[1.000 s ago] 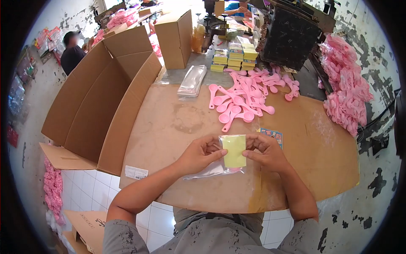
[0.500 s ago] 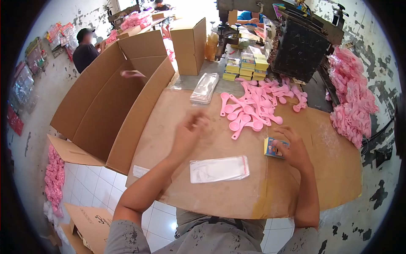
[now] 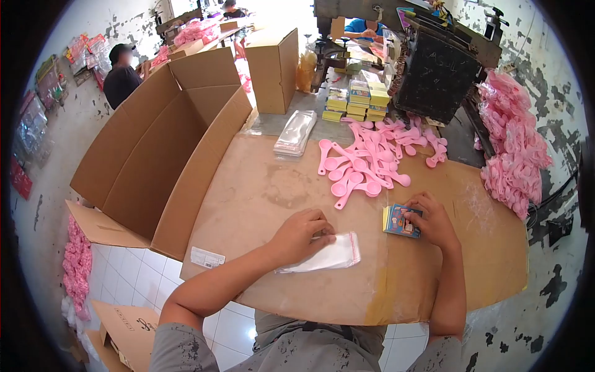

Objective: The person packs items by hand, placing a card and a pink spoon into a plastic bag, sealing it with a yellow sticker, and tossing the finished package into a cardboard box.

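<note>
My left hand (image 3: 304,235) rests on a flat stack of clear plastic bags (image 3: 341,251). Its fingers are half curled and a little apart, and the bags lie flat under them. At the right, my right hand (image 3: 434,220) has its thumb on the top of a small stack of printed cards (image 3: 400,221), with fingers curled round the far edge. Beyond both hands spreads a loose pile of pink measuring spoons (image 3: 362,164). A second stack of clear plastic bags (image 3: 295,133) lies to the left of the spoons.
A large open cardboard box (image 3: 155,155) stands at the left of the cardboard-covered table (image 3: 248,186). Behind the spoons are piled card stacks (image 3: 358,99) and a black machine (image 3: 437,74). Pink bagged items (image 3: 514,149) hang at the right. A person (image 3: 124,77) sits behind the box.
My left hand has come down and nearer onto the plastic bags. A blurred pink item seen in the air over the box has gone from sight. My right hand stays at the cards.
</note>
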`<state>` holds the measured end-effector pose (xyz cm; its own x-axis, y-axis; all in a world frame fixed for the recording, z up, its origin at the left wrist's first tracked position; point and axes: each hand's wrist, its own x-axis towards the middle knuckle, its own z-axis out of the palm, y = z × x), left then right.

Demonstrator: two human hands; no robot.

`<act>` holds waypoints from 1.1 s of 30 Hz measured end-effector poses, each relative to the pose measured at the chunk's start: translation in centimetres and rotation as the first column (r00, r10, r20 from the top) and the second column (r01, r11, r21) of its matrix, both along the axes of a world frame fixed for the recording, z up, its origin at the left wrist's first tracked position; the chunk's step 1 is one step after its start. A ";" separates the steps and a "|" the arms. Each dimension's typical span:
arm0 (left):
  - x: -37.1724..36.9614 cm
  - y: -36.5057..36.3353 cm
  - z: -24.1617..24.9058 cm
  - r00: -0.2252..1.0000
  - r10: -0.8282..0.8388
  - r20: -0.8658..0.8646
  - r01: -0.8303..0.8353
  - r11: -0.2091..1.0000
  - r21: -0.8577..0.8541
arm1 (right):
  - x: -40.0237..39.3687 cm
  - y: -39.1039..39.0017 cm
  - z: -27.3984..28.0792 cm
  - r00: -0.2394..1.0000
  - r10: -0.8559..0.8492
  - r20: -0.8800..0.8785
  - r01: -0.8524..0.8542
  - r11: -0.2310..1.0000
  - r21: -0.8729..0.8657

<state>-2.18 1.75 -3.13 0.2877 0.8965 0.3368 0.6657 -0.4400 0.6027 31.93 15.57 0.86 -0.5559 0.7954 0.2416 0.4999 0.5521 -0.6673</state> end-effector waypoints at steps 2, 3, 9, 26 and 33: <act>0.5 -0.6 1.3 1.000 0.028 0.010 -0.028 1.000 -0.001 | 0.1 -0.1 0.4 0.999 -0.008 0.037 0.008 1.000 0.019; 0.5 -0.7 1.2 1.000 0.015 0.001 -0.015 1.000 0.008 | -0.1 -0.3 0.7 1.000 -0.025 0.007 0.025 0.999 -0.028; 0.6 -0.7 0.5 0.999 -0.004 0.043 0.004 1.000 -0.012 | -3.4 -4.0 1.2 0.903 -0.079 -0.423 -0.100 0.917 -0.386; 0.2 -0.2 -0.3 0.715 0.160 0.681 0.127 0.928 -0.351 | -5.4 -5.1 -0.9 0.940 0.336 -0.053 -0.338 0.941 -0.031; 0.5 -0.4 2.1 0.642 0.191 0.743 0.273 0.848 -0.454 | -5.7 -5.7 -1.2 0.906 0.011 -0.422 -0.197 0.895 -0.401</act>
